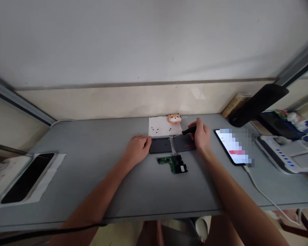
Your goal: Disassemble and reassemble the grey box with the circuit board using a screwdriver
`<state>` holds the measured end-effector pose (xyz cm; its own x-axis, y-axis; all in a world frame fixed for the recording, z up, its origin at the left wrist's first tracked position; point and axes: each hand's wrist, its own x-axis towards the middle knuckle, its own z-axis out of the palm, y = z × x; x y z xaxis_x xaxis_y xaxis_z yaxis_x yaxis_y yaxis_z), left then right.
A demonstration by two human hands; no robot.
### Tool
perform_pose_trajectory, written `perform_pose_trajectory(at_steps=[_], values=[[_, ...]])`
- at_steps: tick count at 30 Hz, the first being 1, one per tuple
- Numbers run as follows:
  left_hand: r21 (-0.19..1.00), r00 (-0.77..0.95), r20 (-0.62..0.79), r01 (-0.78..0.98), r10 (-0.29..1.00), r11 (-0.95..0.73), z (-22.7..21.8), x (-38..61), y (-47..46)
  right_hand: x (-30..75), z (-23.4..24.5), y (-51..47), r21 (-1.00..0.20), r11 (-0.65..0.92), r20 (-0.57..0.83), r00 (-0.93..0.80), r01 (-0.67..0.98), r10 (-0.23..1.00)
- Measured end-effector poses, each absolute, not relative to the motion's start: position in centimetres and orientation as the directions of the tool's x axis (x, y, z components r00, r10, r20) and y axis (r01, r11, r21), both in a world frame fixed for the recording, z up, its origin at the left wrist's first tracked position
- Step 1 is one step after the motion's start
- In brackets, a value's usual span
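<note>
A black-handled screwdriver (189,130) is in my right hand (202,135), its fingers closed round the handle. The thin shaft points left, its tip at the upper right of a dark flat rectangular casing half (159,146). My left hand (138,149) has curled fingers and grips that piece by its left edge. A second dark casing half (183,143) lies just to the right, partly under my right hand. In front of both rests a green circuit board (172,164) with black parts on it. Several tiny dark screws (157,132) lie on a white paper sheet (160,123) behind.
An orange animal-faced item (175,118) sits on the paper's back corner. To the right are a lit phone (232,147) on a white cable (259,191), a black cylinder (258,104) and a white power strip (284,159). A dark-screened phone (28,177) lies far left.
</note>
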<state>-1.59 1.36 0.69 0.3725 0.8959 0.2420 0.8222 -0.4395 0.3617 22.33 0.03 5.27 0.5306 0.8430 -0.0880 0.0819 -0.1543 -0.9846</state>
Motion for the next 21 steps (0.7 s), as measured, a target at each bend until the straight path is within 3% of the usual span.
perform_pose_trajectory(at_steps=[9,21], values=[[0.348,0.379,0.244,0.825,0.893,-0.445,0.6,-1.6,1.4,22.5,4.9,0.1,-0.977,-0.116,-0.011,0.503,0.179,0.864],[0.348,0.375,0.191,0.838,0.907,-0.42,0.7,-1.5,1.4,21.9,5.1,-1.5,-0.859,0.176,0.39,0.393,0.48,0.833]])
